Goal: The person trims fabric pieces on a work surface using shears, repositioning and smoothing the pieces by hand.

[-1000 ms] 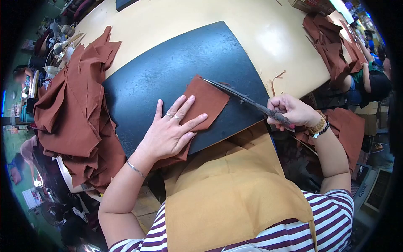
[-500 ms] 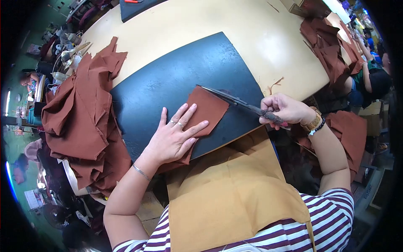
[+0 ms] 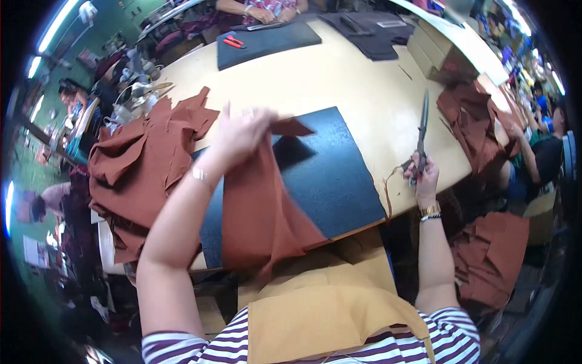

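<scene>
My left hand (image 3: 245, 133) is lifted over the left part of the black board (image 3: 339, 176), closed on the top of a rust-brown fabric piece (image 3: 254, 206). The cloth hangs down across the board and past its near edge, with a small flap sticking out to the right of my fingers. Motion blurs this hand. Off the board's right side, my right hand (image 3: 426, 173) grips the scissors (image 3: 422, 130) by their wrapped handles. Their blades point away from me and look closed.
Piles of rust-brown fabric lie left (image 3: 139, 164) and right (image 3: 473, 124), with more pieces (image 3: 494, 261) low at right. Across the table (image 3: 291, 88) are a second black board (image 3: 273, 45) with a red-handled tool (image 3: 233, 42), a cardboard box (image 3: 436, 51) and a co-worker's hands (image 3: 267, 15).
My left hand has risen from lying flat on the fabric and now lifts it, larger and unfolded. The scissors have moved off the cloth to the right and swung to point away. The view has tilted up.
</scene>
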Demonstrator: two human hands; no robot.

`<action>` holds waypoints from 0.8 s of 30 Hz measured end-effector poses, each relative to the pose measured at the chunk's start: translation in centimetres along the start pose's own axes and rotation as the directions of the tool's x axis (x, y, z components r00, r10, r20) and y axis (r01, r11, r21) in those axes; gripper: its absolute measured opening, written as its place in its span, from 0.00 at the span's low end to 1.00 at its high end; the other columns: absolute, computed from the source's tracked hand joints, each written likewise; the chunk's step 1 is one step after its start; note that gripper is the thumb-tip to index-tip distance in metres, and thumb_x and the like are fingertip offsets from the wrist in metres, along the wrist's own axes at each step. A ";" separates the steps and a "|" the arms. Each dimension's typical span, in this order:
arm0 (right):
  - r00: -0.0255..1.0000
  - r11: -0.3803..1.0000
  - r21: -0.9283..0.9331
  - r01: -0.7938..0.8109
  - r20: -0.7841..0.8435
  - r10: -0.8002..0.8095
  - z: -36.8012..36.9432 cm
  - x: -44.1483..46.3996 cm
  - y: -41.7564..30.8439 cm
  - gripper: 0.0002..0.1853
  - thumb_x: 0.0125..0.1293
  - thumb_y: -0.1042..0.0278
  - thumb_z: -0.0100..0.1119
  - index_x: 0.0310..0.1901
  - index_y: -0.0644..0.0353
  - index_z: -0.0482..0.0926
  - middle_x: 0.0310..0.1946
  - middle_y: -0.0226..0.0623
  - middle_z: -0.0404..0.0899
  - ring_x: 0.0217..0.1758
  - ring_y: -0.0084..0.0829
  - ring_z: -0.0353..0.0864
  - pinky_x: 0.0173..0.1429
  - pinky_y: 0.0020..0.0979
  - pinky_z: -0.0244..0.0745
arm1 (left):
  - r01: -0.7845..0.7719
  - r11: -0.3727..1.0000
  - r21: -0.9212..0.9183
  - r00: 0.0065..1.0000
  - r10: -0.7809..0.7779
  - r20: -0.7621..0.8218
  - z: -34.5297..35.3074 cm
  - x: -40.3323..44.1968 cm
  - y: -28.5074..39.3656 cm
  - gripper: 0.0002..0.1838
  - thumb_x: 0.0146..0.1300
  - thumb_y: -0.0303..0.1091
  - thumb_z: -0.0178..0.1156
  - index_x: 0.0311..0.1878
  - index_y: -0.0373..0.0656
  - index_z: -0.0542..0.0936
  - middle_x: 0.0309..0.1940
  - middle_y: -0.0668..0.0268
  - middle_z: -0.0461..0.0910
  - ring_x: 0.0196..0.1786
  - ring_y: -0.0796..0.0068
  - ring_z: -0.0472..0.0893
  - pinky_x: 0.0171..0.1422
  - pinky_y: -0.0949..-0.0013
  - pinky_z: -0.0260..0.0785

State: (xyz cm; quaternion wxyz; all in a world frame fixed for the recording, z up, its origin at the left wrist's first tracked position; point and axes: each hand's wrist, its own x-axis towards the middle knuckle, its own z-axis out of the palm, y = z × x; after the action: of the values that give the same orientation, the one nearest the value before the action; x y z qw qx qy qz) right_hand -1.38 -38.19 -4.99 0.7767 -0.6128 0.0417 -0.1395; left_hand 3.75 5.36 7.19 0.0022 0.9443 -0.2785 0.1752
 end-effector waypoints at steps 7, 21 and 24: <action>0.999 0.998 -0.059 0.027 0.033 -0.025 -0.8 0.3 0.6 0.07 0.67 0.67 0.61 0.38 0.61 0.76 0.22 0.29 0.77 0.19 0.17 0.75 0.24 0.19 0.72 | 0.610 0.792 -0.017 0.780 -0.605 -0.161 -1.9 5.4 -2.3 0.37 0.69 0.66 0.36 0.76 0.60 0.48 0.75 0.50 0.48 0.78 0.50 0.47 0.68 0.23 0.38; 0.998 0.998 -0.060 0.028 0.064 -0.024 -0.6 0.4 0.6 0.07 0.67 0.66 0.62 0.37 0.60 0.77 0.21 0.27 0.76 0.18 0.16 0.74 0.23 0.18 0.68 | 0.607 0.793 -0.055 0.763 -0.561 0.322 1.3 -12.8 14.0 0.49 0.56 0.72 0.53 0.75 0.52 0.56 0.75 0.43 0.43 0.77 0.42 0.43 0.68 0.24 0.39; 0.999 0.998 -0.061 0.023 0.049 -0.020 -0.7 0.4 0.6 0.07 0.67 0.66 0.62 0.38 0.61 0.77 0.22 0.28 0.77 0.19 0.17 0.74 0.24 0.17 0.68 | 0.587 0.808 -0.050 0.777 -0.545 0.314 1.5 -12.6 13.8 0.43 0.58 0.68 0.54 0.72 0.55 0.61 0.74 0.43 0.47 0.76 0.43 0.47 0.67 0.24 0.42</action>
State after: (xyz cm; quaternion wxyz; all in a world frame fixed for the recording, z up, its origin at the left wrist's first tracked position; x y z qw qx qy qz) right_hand -1.01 -38.80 -5.72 0.7566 -0.6401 0.0206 -0.1318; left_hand -12.86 0.12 0.31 0.0834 0.9964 0.0095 0.0082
